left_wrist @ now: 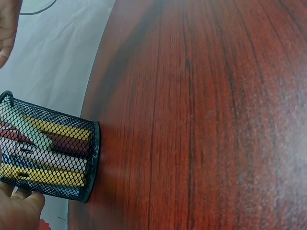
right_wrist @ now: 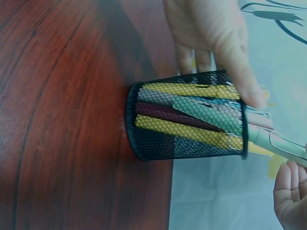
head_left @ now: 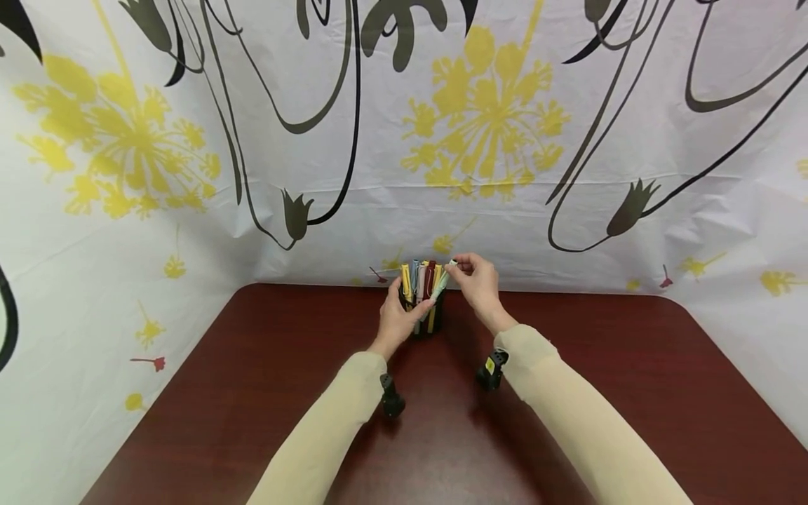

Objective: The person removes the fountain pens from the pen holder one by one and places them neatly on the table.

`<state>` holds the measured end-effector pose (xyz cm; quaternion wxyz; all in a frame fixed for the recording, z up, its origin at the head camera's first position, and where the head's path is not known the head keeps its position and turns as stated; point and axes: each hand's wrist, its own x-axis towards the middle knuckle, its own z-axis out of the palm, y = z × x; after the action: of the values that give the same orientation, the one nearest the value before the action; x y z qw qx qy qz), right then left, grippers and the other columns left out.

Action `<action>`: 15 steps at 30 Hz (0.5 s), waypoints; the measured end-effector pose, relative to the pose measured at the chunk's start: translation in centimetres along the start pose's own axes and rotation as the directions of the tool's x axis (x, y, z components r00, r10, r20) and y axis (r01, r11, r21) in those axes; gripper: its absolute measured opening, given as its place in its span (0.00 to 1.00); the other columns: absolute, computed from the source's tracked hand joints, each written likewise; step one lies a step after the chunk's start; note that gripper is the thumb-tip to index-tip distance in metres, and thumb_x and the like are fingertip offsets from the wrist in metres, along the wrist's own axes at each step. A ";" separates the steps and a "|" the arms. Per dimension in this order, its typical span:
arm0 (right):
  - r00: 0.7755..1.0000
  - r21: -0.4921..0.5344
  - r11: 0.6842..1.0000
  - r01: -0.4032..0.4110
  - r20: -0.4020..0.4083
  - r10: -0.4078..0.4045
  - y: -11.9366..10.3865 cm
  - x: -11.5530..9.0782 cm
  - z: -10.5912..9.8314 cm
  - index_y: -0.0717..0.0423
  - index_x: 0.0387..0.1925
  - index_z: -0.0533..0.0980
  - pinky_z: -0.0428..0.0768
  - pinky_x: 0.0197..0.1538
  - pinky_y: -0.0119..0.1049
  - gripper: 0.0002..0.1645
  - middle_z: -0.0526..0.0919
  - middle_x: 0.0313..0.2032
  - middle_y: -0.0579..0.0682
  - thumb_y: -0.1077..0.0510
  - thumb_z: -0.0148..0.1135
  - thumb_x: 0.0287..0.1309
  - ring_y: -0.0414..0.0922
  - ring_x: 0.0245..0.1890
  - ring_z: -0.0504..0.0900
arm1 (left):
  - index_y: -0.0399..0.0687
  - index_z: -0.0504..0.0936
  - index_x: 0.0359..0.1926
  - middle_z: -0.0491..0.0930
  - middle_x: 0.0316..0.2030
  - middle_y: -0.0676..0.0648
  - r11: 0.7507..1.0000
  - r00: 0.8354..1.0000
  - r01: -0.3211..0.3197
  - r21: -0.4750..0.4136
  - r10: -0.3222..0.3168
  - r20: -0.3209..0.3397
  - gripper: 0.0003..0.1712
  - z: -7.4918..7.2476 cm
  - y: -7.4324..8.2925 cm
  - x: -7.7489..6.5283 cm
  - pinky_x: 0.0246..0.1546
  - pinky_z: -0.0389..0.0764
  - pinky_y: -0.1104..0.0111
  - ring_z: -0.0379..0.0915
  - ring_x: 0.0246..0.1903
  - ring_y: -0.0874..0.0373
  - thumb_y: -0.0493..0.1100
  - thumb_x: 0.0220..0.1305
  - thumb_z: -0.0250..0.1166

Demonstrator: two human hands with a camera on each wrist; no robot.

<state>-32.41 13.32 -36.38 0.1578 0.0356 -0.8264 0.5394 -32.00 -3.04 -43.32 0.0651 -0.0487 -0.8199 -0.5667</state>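
A black mesh pen holder stands upright at the far edge of the table. Several pens fill it: yellow, dark red, pale pink and blue ones. My left hand grips the holder from the left, thumb near its rim and fingers around the far side. A light green pen leans out of the holder toward the right, its lower part still inside the mesh. The fingertips of my right hand pinch its upper end. In the left wrist view, my right hand is cut off by the frame's edge.
The dark red wooden table spreads out toward me. Just behind its far edge hangs a white cloth printed with yellow and grey flowers. Each wrist wears a small black camera.
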 end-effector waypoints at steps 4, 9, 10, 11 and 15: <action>1.000 0.081 0.996 -0.022 -0.001 0.022 -0.3 0.2 -0.5 0.64 0.51 0.76 0.78 0.40 0.32 0.19 0.79 0.41 0.58 0.57 0.61 0.61 0.44 0.39 0.78 | 0.50 0.49 0.73 0.55 0.70 0.43 1.000 1.000 0.009 0.004 -0.009 0.006 0.51 -0.1 0.0 0.0 0.63 0.62 0.50 0.53 0.68 0.46 0.58 0.56 0.67; 0.998 0.257 0.965 -0.048 -0.026 0.057 -0.6 0.5 -1.2 0.69 0.52 0.73 0.80 0.40 0.29 0.21 0.78 0.37 0.54 0.61 0.60 0.61 0.36 0.32 0.78 | 0.51 0.50 0.73 0.55 0.70 0.43 1.000 1.000 0.014 0.007 -0.014 0.000 0.52 -0.1 -0.1 -0.1 0.63 0.62 0.51 0.52 0.69 0.47 0.58 0.55 0.68; 0.997 0.291 0.955 -0.050 -0.035 0.063 -0.5 0.5 -1.4 0.70 0.53 0.73 0.81 0.41 0.29 0.21 0.78 0.36 0.51 0.61 0.60 0.61 0.35 0.32 0.78 | 0.52 0.50 0.73 0.55 0.70 0.44 1.000 1.000 0.015 0.007 -0.015 -0.001 0.52 0.0 -0.1 -0.1 0.63 0.62 0.51 0.52 0.69 0.47 0.59 0.55 0.68; 0.997 0.321 0.946 -0.049 -0.047 0.067 -0.5 0.6 -1.6 0.71 0.53 0.72 0.81 0.41 0.29 0.21 0.77 0.34 0.49 0.62 0.60 0.61 0.35 0.31 0.78 | 0.51 0.50 0.73 0.55 0.70 0.44 1.000 1.000 0.010 0.003 -0.010 -0.001 0.52 -0.1 -0.1 -0.1 0.63 0.62 0.51 0.52 0.69 0.47 0.58 0.55 0.68; 0.989 0.447 0.894 -0.031 -0.113 0.091 0.0 0.8 -2.5 0.73 0.53 0.71 0.80 0.38 0.26 0.21 0.76 0.28 0.41 0.64 0.59 0.61 0.33 0.28 0.79 | 0.51 0.49 0.73 0.54 0.71 0.43 1.000 1.000 -0.010 -0.016 0.010 0.008 0.52 -0.2 0.1 -0.3 0.62 0.63 0.49 0.51 0.69 0.46 0.58 0.56 0.67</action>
<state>-32.61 15.63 -35.19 0.1825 0.0092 -0.6699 0.7196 -31.65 -3.21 -43.25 0.0641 -0.0556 -0.8154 -0.5727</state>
